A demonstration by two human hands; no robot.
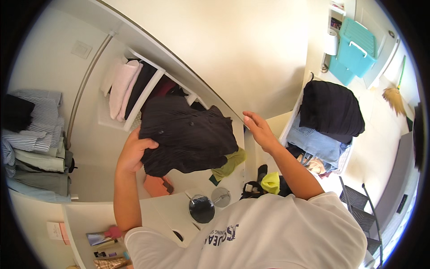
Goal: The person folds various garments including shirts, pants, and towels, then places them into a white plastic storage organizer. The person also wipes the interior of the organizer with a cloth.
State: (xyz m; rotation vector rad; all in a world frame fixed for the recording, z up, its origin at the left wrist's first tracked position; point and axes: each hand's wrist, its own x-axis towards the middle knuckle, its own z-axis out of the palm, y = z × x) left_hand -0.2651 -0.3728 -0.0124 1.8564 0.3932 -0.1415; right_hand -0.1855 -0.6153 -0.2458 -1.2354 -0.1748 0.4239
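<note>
My left hand (131, 155) grips a dark, crinkled garment with buttons (188, 134) by its left edge, thumb on top. It is held up in front of the wardrobe, flat and loosely folded. To the right of it, my right hand (260, 131) is apart from the cloth, fingers extended and holding nothing. Behind the garment, a white shelf unit (145, 97) holds folded pale pink towels (123, 89) and dark cloth, partly hidden. An olive-green cloth (230, 164) shows below the garment's right corner.
Folded clothes (37, 148) are stacked at far left, near a metal hanging rail (88, 84). An orange box (158, 185) and a round mirror (201, 209) lie below. At right, a basket (347, 158) holds jeans (314, 143) and a black bundle (331, 107). A black-stepped ladder (361, 215) stands nearby.
</note>
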